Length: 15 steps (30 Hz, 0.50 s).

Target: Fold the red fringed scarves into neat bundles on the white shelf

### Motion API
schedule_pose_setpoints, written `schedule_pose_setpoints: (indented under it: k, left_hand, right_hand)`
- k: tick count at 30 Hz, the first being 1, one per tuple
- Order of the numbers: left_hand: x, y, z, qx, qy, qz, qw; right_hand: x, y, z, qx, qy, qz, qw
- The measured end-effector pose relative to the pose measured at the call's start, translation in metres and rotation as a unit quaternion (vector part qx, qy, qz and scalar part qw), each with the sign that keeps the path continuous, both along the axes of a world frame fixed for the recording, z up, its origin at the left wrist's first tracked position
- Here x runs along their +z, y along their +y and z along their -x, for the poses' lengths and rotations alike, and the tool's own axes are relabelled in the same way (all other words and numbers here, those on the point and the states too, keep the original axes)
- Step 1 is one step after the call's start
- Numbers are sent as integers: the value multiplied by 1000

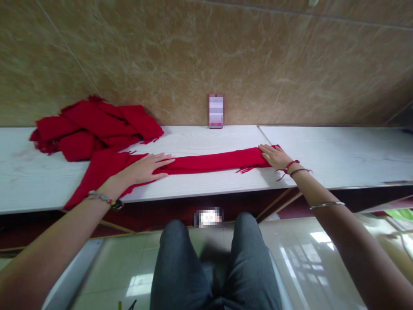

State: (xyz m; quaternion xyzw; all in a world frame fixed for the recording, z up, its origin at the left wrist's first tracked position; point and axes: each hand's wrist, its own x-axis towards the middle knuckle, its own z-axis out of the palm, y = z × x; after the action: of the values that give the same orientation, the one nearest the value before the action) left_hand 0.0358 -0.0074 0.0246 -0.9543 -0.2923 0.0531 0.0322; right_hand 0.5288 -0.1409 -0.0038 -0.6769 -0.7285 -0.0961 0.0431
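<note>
A red fringed scarf lies in a long narrow strip across the white tabletop, its left part wider and hanging toward the front edge. My left hand rests flat on the scarf left of the middle, fingers stretched to the right. At the strip's right end, my right hand lies palm down with its fingers extended on the cloth. Some fringe sticks out below the strip near the right hand. Neither hand grips the fabric.
A loose heap of red scarves sits at the back left against the marble-patterned wall. A phone leans upright on that wall. The white table has open compartments beneath, where a blurred bright screen shows above my knees.
</note>
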Motion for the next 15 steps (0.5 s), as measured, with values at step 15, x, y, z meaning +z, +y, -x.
schedule_pose_setpoints:
  k: [15]
  left_hand:
    - [19, -39, 56, 367, -26, -38, 929]
  right_hand:
    - [14, 19, 123, 218, 19, 16, 976]
